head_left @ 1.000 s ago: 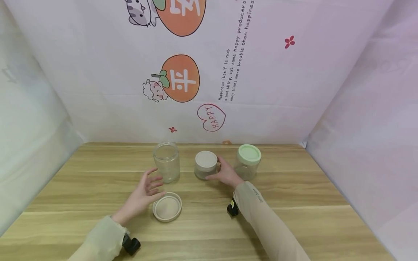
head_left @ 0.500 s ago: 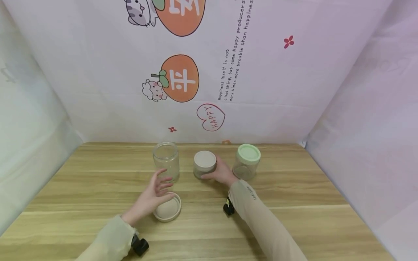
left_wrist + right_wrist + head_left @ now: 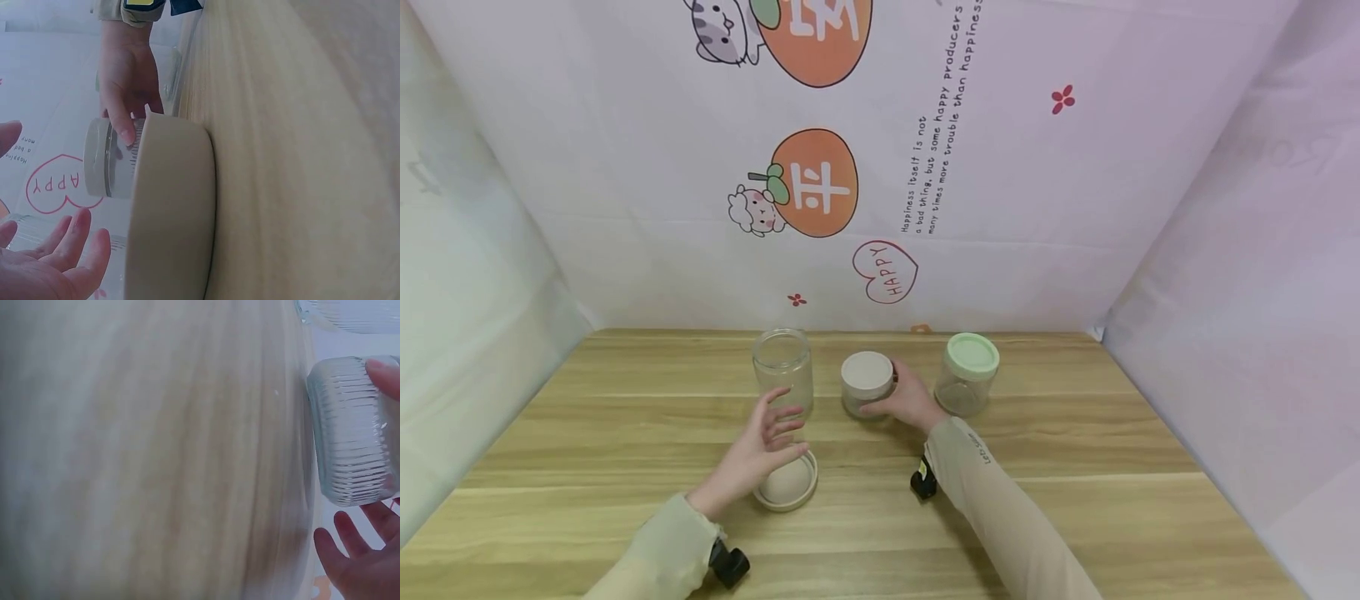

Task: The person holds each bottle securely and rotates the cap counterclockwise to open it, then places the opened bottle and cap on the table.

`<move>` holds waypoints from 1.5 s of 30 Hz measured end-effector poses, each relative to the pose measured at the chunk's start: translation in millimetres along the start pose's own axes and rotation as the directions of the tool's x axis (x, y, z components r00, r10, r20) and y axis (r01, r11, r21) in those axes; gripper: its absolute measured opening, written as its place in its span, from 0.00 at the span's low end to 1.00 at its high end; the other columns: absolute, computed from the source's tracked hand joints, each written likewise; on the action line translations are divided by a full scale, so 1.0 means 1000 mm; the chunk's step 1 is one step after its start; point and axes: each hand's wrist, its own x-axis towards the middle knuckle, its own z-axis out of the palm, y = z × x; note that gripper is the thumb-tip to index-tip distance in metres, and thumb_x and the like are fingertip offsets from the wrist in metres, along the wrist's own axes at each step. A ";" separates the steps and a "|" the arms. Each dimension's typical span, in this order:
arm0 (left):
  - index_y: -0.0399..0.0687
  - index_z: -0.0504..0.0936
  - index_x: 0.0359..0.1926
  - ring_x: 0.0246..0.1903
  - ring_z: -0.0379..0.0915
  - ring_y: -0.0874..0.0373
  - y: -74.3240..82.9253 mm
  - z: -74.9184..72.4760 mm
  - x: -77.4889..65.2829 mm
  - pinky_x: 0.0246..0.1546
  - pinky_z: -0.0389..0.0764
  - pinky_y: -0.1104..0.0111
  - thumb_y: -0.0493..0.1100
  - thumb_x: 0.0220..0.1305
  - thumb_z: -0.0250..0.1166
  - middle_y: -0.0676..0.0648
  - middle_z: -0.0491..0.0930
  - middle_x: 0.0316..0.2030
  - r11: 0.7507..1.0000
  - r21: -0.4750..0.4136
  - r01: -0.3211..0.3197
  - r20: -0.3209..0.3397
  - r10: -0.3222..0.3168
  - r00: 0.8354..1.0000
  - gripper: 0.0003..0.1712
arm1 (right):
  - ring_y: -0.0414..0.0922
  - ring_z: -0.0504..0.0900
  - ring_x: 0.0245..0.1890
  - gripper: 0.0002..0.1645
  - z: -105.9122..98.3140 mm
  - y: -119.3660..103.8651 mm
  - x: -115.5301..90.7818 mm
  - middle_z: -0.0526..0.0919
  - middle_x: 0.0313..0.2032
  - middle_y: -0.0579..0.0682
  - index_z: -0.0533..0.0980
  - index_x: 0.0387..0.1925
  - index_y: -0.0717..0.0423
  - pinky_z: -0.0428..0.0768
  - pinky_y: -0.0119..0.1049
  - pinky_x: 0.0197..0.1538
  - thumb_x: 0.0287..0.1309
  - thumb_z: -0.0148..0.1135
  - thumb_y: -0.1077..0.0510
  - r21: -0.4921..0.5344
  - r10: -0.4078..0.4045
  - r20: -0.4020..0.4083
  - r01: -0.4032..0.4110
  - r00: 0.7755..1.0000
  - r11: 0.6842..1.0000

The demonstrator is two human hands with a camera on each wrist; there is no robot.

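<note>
My right hand (image 3: 912,400) grips a short clear jar (image 3: 863,404) with a beige lid (image 3: 867,372), thumb in front and fingers round its far right side. Seen from the right wrist, the ribbed glass jar (image 3: 350,437) has the thumb on its side and several fingers spread close beneath it. My left hand (image 3: 760,450) holds nothing, its fingers apart and relaxed. It hovers over the edge of a loose beige lid (image 3: 788,485) and overlaps the lower part of a tall lidless glass jar (image 3: 782,358). In the left wrist view that loose lid (image 3: 172,206) looms large on the table.
To the right of my right hand stands another clear jar (image 3: 967,379) with a light green lid. Behind the wooden table (image 3: 880,533) rises a white printed cloth (image 3: 1000,167), and similar cloth walls close in both sides.
My right hand has shifted slightly left and the beige-lidded jar with it. My left hand has moved right, over the loose lid. The other jars stay put.
</note>
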 end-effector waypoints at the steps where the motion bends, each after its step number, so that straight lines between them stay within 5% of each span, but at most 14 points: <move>1: 0.42 0.43 0.70 0.62 0.61 0.34 0.000 0.000 0.000 0.63 0.64 0.46 0.35 0.59 0.65 0.28 0.59 0.64 1.000 0.000 -0.001 -0.001 0.001 1.000 0.47 | 0.52 0.72 0.59 0.55 0.000 -0.001 -0.001 0.75 0.57 0.55 0.63 0.63 0.58 0.68 0.48 0.64 0.30 0.82 0.59 0.002 0.004 0.003 -0.004 1.000 1.000; 17: 0.44 0.42 0.71 0.63 0.60 0.35 -0.003 -0.006 -0.002 0.64 0.63 0.47 0.37 0.61 0.64 0.30 0.58 0.66 1.000 -0.008 0.029 -0.025 -0.029 0.999 0.47 | 0.56 0.72 0.57 0.50 -0.003 -0.010 -0.010 0.74 0.56 0.60 0.63 0.64 0.62 0.69 0.53 0.62 0.36 0.76 0.61 0.104 -0.026 0.010 0.024 1.000 0.994; 28: 0.38 0.52 0.68 0.63 0.59 0.35 -0.002 -0.006 0.000 0.63 0.66 0.51 0.37 0.64 0.61 0.30 0.60 0.65 1.000 -0.009 -0.016 -0.036 0.015 0.999 0.37 | 0.54 0.72 0.56 0.48 -0.010 -0.014 -0.028 0.73 0.57 0.58 0.66 0.63 0.61 0.70 0.53 0.60 0.39 0.76 0.53 0.031 -0.005 0.058 0.003 0.998 1.000; 37: 0.35 0.57 0.66 0.62 0.62 0.36 0.000 -0.003 0.000 0.61 0.69 0.52 0.41 0.69 0.55 0.32 0.61 0.64 0.998 0.056 -0.021 -0.067 0.025 0.997 0.29 | 0.49 0.74 0.54 0.48 -0.012 -0.014 -0.050 0.77 0.55 0.51 0.66 0.63 0.53 0.70 0.50 0.59 0.37 0.77 0.57 0.084 -0.124 0.112 0.115 0.986 0.990; 45: 0.38 0.60 0.67 0.62 0.61 0.36 0.007 0.004 0.000 0.61 0.66 0.46 0.42 0.71 0.51 0.33 0.63 0.64 0.977 0.188 -0.096 -0.041 0.105 0.994 0.26 | 0.50 0.74 0.53 0.50 -0.011 -0.021 -0.071 0.78 0.53 0.54 0.67 0.62 0.59 0.71 0.47 0.55 0.33 0.78 0.57 0.086 -0.211 0.146 0.200 0.967 0.976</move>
